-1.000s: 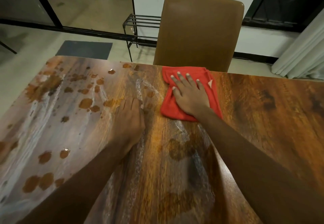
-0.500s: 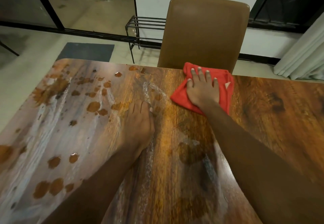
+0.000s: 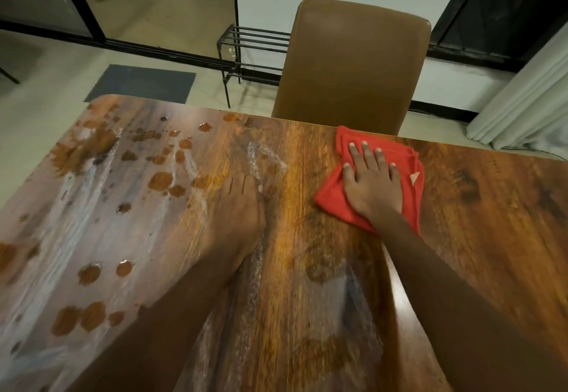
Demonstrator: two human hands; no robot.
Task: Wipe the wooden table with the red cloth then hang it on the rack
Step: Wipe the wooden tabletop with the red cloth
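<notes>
Near the far edge of the wooden table (image 3: 491,222), the right hand (image 3: 373,187) presses flat, fingers spread, on the red cloth (image 3: 330,198); the left hand (image 3: 238,210) rests on the wet wood, its fingers too blurred to read.

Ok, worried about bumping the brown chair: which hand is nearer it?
Right. The right hand presses the red cloth near the far edge, just before the brown chair; the left hand rests on the table farther back and leftward.
</notes>
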